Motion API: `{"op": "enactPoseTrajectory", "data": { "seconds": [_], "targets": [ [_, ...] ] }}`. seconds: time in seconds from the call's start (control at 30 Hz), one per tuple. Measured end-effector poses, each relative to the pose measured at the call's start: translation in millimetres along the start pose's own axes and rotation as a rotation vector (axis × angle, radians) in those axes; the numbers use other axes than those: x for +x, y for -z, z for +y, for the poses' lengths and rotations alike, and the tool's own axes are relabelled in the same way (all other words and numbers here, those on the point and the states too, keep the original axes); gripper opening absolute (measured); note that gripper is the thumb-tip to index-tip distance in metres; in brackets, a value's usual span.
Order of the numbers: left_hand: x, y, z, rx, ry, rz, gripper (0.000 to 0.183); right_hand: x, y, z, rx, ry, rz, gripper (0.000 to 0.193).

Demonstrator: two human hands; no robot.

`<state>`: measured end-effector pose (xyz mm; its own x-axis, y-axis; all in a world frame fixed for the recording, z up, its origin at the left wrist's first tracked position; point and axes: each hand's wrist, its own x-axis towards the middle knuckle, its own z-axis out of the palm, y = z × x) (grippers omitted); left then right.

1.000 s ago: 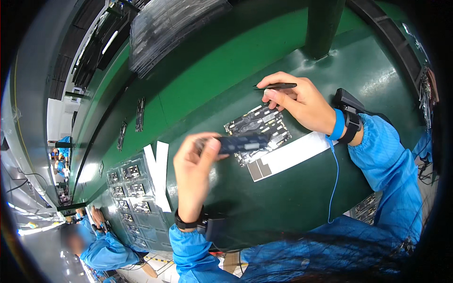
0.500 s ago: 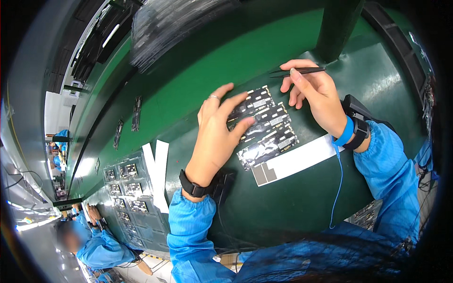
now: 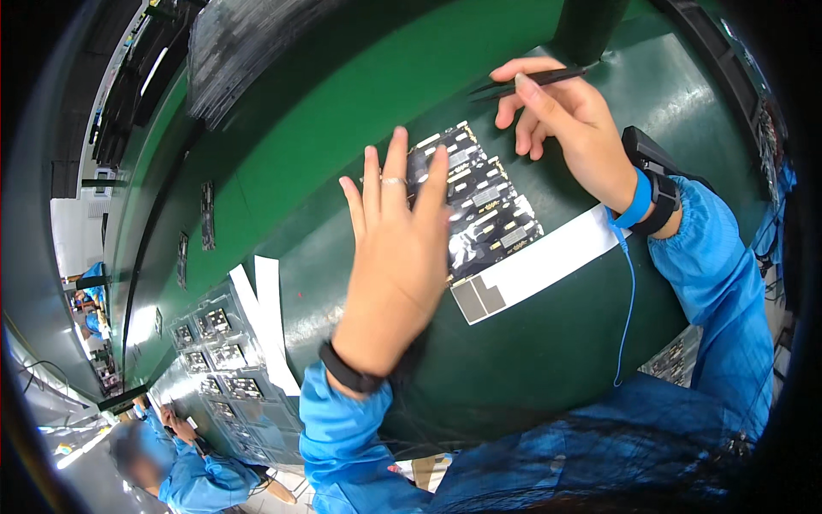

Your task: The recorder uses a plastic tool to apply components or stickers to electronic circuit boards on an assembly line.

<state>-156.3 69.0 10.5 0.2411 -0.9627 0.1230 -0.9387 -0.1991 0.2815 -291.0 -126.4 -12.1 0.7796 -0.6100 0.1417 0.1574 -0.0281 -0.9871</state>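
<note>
So the left hand is fanned out wide, palm down, over the left edge of a block of black, rectangular circuit boards with pale, shiny parts. No item shows in its grip, and I honestly can't tell if the fingertips touch the boards or just hover. The boards lie side by side on the dark green, glossy tabletop, between the two hands.

The right hand is up past the boards' far right corner, pinching a pair of slim black tweezers between thumb and fingers, tips pointing left and slightly apart, clear of the boards.

Just below the boards there's a long white paper strip with grey squares at its left end. Over to the left, a clear plastic compartment tray holds small dark boards, with two narrow white strips crossing next to it.
</note>
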Motion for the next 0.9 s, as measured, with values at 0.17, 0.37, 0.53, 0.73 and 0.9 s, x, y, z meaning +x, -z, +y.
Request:
{"op": "enactPoseTrajectory", "data": {
  "seconds": [0.17,0.37,0.53,0.73,0.9],
  "targets": [
    [-62.9,0.1,97.2,-0.224,-0.059,-0.317,0.077,-5.5,8.8,-7.4,-0.054,-0.010,0.061,0.030],
    [-83.1,-15.5,113.5,0.008,-0.121,-0.283,0.080,-17.3,-7.1,-40.1,-0.293,0.033,-0.628,0.017],
    [-86.5,-18.9,115.9,0.157,-0.164,-0.252,0.074,-34.4,-9.6,-29.6,-0.350,0.012,-0.675,0.016],
    [-83.8,-18.3,115.6,0.158,-0.178,-0.264,0.071,-34.2,-10.2,-31.3,-0.433,-0.041,-0.681,0.015],
    [-81.7,-16.9,119.6,0.094,-0.174,-0.260,0.054,-34.2,-6.4,-33.8,-0.387,-0.046,-0.683,0.015]
  ]
}}
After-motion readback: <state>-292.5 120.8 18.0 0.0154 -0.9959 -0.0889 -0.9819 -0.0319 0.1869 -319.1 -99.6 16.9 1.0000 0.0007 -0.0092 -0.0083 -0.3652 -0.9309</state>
